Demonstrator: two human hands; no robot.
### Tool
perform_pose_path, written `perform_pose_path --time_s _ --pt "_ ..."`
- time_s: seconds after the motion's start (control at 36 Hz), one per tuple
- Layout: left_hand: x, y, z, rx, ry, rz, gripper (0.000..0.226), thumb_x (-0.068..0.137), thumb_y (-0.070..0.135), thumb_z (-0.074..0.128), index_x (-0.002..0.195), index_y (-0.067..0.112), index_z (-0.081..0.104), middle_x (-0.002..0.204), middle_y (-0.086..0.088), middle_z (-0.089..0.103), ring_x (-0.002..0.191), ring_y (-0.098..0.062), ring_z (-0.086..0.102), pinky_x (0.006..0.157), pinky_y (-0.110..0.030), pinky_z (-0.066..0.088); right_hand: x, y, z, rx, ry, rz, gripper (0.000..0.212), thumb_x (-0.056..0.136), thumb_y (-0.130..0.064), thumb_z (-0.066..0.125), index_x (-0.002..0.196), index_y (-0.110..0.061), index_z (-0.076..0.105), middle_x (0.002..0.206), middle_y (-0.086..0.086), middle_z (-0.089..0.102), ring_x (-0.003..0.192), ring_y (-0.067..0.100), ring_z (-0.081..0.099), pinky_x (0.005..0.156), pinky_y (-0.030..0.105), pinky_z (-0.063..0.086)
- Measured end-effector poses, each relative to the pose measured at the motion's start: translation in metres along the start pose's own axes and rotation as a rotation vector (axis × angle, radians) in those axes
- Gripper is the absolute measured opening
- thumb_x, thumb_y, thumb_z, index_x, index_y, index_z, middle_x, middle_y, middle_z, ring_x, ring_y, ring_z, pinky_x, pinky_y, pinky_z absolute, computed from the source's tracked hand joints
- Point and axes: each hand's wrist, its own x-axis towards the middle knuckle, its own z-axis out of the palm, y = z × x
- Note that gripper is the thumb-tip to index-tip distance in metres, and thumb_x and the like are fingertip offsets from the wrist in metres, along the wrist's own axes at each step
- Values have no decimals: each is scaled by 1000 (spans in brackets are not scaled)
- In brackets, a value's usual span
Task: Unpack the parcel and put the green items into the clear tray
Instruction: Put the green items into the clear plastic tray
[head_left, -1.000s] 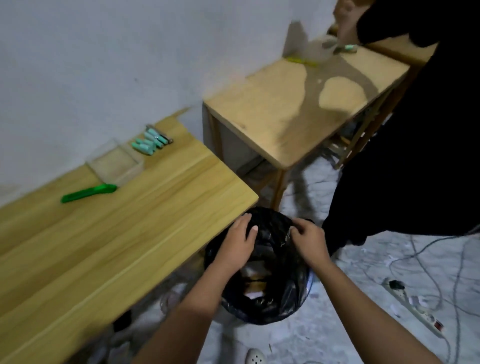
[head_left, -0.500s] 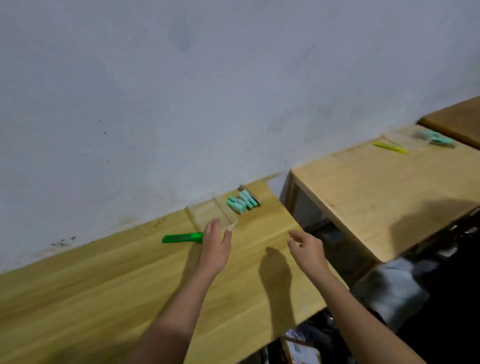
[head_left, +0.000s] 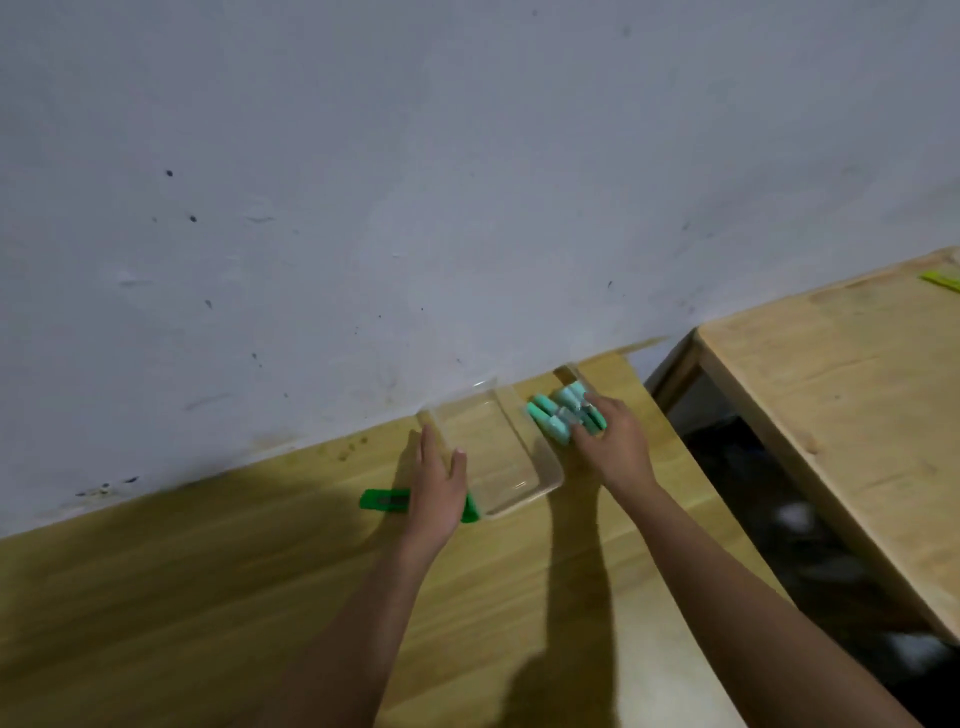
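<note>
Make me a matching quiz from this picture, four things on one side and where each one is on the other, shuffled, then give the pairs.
1. clear tray
2. mint green items
3. dark green tool
4. yellow-green strip

A. partly under the left hand
B. on the far table, top right
C. between the two hands
D. at the right hand fingertips

Pairs: 1-C, 2-D, 3-A, 4-B

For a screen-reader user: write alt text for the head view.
A person's right hand reaches onto a bunch of mint-green items lying beside an empty clear tray on a wooden table. The left hand rests at the tray's near left edge, above a bright green tool.
</note>
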Motion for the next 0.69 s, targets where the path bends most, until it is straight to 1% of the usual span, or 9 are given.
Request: perform_pose_path --time_s 0.08,0.17,0.22,0.28,0.36,0.44,0.53,0.61,0.69 --pt "4 0 7 -52 4 -25 56 100 22 36 149 15 9 156 -8 14 143 -20 16 102 -16 15 18 5 7 -28 -57 -22 61 85 -28 63 139 -13 38 139 12 38 127 28 40 104 37 37" --pt "6 1 10 -92 48 -14 54 99 15 36 148 15 13 154 -8 21 139 -19 24 90 -3 16 32 11 14 -61 -115 -36 75 80 -40 66 144 -24 28 149 9 26 135 28 32 108 46 37" --pt "7 2 10 -118 58 -16 53 99 12 36 148 14 15 153 -8 24 137 -17 27 84 2 14 40 15 18 -171 -137 -51 83 77 -48 66 145 -22 25 151 9 24 137 29 29 109 48 34" --pt "6 0 11 -160 50 -30 53 99 12 36 148 15 16 152 -4 27 130 -6 26 82 7 13 45 18 21 -268 -139 -60 88 76 -54 64 146 -18 23 152 9 23 137 30 28 112 47 30" --pt "5 -1 12 -231 35 -29 52 100 12 35 148 16 16 139 6 33 116 0 27 69 16 20 50 21 21 -345 -128 -99 90 76 -60 61 145 -16 23 149 10 30 134 29 31 111 45 29" --pt "5 -3 13 -298 -1 -57 53 100 15 33 148 22 13 127 13 32 108 5 35 60 11 30 54 21 17 -414 -161 -141 92 75 -62 59 145 -15 21 145 13 32 131 30 33 108 44 28" --pt "6 -5 14 -323 -17 -63 53 101 17 33 148 28 12 124 17 36 87 22 39 61 5 38 55 22 16 -492 -202 -161 96 74 -63 60 145 -15 17 144 14 31 130 32 33 107 44 28" --pt "7 -4 13 -329 -20 -66 53 101 18 33 148 31 11 122 18 39 83 19 43 63 -4 43 55 22 17 -518 -220 -159 98 72 -63 62 145 -16 15 143 14 30 130 32 31 105 46 30" --pt "7 -4 13 -343 -32 -68 53 101 19 32 148 32 11 123 18 37 85 18 41 66 -6 42 54 22 17 -520 -215 -148 98 71 -63 63 144 -17 17 142 14 31 128 32 32 103 46 32"
